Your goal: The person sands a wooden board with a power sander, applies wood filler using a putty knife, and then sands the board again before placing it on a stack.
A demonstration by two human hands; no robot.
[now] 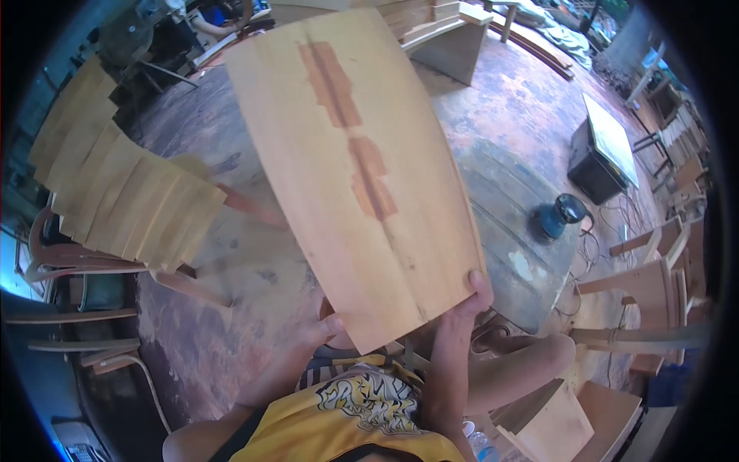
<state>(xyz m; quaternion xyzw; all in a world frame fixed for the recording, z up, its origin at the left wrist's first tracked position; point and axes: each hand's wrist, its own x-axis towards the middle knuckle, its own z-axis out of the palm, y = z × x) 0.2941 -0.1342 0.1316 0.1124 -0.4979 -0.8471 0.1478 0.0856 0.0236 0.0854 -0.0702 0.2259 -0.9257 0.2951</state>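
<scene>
A long pale wooden board [292, 146] is raised in front of me, its far end tilted up. Two reddish-brown patches and a dark streak run down its middle. My right hand [476, 296] grips its near right corner, the thumb on the upper face. On the near left edge, my left hand [331, 322] holds the board too, most of its fingers hidden underneath. To the right, a dark blue power tool, which looks like a sander [556, 217], stands on a worn, grooved wooden panel [512, 231] close to the floor.
Several thin boards [127, 192] are stacked on a wooden chair [85, 258] at left. A black box with a pale lid [604, 154] stands at right, cables near it. Chair parts [654, 285] are further right. A plastic bottle [483, 445] and wood pieces [550, 423] lie near my leg.
</scene>
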